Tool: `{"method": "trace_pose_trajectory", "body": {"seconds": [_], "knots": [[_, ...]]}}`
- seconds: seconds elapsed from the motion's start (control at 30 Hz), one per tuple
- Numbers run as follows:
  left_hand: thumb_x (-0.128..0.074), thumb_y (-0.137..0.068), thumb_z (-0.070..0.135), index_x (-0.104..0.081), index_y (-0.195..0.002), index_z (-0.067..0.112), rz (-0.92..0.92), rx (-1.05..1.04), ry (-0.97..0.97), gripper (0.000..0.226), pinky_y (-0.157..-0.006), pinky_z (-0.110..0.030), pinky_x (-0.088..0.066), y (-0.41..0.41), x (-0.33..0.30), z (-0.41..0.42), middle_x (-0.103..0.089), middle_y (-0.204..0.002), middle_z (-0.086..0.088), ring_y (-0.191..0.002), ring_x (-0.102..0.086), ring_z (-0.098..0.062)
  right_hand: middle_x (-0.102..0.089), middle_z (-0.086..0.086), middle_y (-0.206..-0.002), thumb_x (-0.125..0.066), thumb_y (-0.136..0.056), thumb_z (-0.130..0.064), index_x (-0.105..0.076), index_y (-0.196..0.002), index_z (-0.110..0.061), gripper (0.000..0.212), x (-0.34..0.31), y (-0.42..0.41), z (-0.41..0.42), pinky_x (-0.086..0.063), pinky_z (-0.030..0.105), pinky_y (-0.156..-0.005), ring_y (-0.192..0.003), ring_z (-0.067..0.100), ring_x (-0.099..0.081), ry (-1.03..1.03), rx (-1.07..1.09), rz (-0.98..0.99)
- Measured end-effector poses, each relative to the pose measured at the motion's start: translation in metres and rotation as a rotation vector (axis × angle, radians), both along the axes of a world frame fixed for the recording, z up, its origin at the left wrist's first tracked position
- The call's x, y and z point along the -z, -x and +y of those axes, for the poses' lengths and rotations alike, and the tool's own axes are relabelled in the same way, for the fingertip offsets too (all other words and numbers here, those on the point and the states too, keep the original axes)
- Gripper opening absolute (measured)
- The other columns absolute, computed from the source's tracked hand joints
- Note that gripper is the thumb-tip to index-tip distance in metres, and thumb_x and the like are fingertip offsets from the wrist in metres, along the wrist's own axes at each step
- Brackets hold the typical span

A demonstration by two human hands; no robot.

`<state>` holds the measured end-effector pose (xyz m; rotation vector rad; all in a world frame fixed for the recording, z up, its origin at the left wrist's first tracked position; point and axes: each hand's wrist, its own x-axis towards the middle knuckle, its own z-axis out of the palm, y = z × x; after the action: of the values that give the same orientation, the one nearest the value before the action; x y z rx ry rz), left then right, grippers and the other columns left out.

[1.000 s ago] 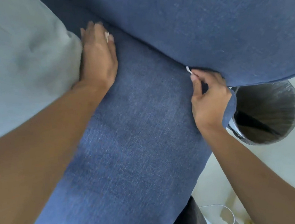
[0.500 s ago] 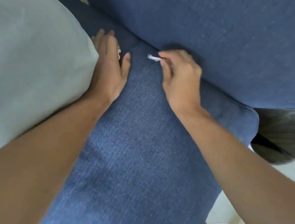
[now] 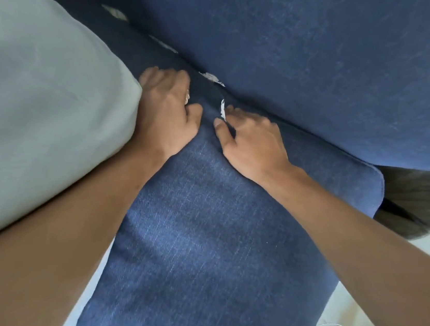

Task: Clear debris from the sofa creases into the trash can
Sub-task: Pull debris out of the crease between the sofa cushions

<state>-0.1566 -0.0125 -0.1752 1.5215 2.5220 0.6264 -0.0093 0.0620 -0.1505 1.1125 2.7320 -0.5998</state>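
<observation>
Right hand [image 3: 251, 136] slid left along crease [image 3: 313, 135], I see it pinching scrap [image 3: 222, 109] | left hand [image 3: 170, 114] curled beside pillow [image 3: 38, 103], grip unclear

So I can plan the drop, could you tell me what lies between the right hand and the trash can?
In the head view, only bare seat cushion lies between the right hand and the trash can.

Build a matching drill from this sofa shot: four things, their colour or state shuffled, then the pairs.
1 left hand
2 right hand
3 trash can
4 pillow

A partly hidden behind the seat corner
B pale grey
C pinches a white scrap
D rests on the seat

Pairs: 1-D, 2-C, 3-A, 4-B
</observation>
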Motion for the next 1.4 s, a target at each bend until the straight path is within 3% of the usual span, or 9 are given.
{"method": "trace_pose_trajectory", "body": {"seconds": [0.1,0.27,0.53,0.7,0.9,1.1,1.27,1.4], "knots": [[-0.045,-0.072,0.024,-0.057,-0.074,0.005,0.018,-0.042,0.029,0.023,-0.085,-0.048,-0.045,0.001,0.006,-0.004,-0.062,-0.072,-0.012,-0.075,-0.057,-0.034,-0.059,0.011,-0.135,-0.048,-0.099,-0.031,-0.051,-0.138,-0.008,0.045,0.004,0.002,0.001,-0.042,0.039,-0.106,-0.121,0.029,-0.055,-0.029,0.018,0.097],[-0.045,-0.075,0.025,-0.059,-0.077,0.003,0.023,-0.024,0.023,0.025,-0.082,-0.049,-0.045,0.0,0.012,-0.009,-0.062,-0.074,-0.013,-0.077,-0.055,-0.034,-0.035,0.005,-0.156,-0.043,-0.096,-0.023,-0.028,-0.152,-0.012,0.06,0.011,0.03,0.019,-0.03,0.037,-0.119,-0.142,0.02,-0.035,0.087,-0.069,0.128],[-0.044,-0.075,0.02,-0.06,-0.078,0.001,-0.004,-0.026,-0.014,0.024,-0.08,-0.05,-0.045,0.001,0.015,-0.015,-0.064,-0.077,-0.014,-0.077,-0.057,-0.034,-0.041,0.009,-0.15,-0.049,-0.086,-0.029,-0.032,-0.15,-0.011,0.069,0.023,0.056,0.017,-0.026,0.038,-0.119,-0.14,0.024,-0.035,0.117,0.052,0.073],[-0.046,-0.077,0.019,-0.058,-0.077,0.003,-0.024,-0.045,-0.064,0.02,-0.078,-0.048,-0.046,0.001,0.011,-0.016,-0.066,-0.08,-0.013,-0.081,-0.056,-0.033,-0.043,0.01,-0.135,-0.05,-0.089,-0.033,-0.049,-0.134,-0.008,0.052,0.02,0.062,0.016,-0.033,0.036,-0.112,-0.129,0.027,-0.041,0.077,0.039,-0.041],[-0.04,-0.075,0.022,-0.057,-0.084,0.007,-0.105,-0.079,-0.126,0.024,-0.082,-0.045,-0.046,0.0,0.01,-0.014,-0.07,-0.094,-0.009,-0.088,-0.057,-0.03,-0.046,0.013,-0.133,-0.05,-0.089,-0.026,-0.052,-0.126,-0.004,0.043,0.022,0.055,0.008,-0.04,0.038,-0.103,-0.123,0.029,-0.046,0.021,0.064,0.066],[-0.043,-0.075,0.021,-0.057,-0.092,0.006,-0.142,-0.106,-0.172,0.027,-0.089,-0.04,-0.044,-0.002,0.007,-0.013,-0.069,-0.106,-0.008,-0.096,-0.058,-0.029,-0.053,0.017,-0.13,-0.055,-0.085,-0.02,-0.049,-0.128,-0.002,0.048,0.02,0.051,0.007,-0.038,0.039,-0.109,-0.123,0.032,-0.048,0.112,0.122,0.164],[-0.055,-0.077,0.016,-0.055,-0.094,0.001,-0.104,-0.27,-0.159,0.023,-0.086,-0.036,-0.039,-0.002,0.004,-0.004,-0.062,-0.1,-0.012,-0.096,-0.054,-0.028,-0.047,0.011,-0.139,-0.06,-0.084,-0.04,-0.043,-0.137,-0.008,0.065,0.022,0.055,0.013,-0.032,0.04,-0.114,-0.132,0.028,-0.041,0.166,0.14,0.141],[-0.053,-0.079,0.022,-0.056,-0.095,0.005,0.07,-0.419,-0.058,0.024,-0.084,-0.04,-0.037,0.006,0.003,0.017,-0.059,-0.1,-0.012,-0.097,-0.054,-0.03,-0.055,0.013,-0.123,-0.056,-0.076,-0.029,-0.056,-0.123,-0.004,0.054,0.025,0.054,0.006,-0.039,0.039,-0.108,-0.121,0.03,-0.048,0.066,0.193,0.2]]}}
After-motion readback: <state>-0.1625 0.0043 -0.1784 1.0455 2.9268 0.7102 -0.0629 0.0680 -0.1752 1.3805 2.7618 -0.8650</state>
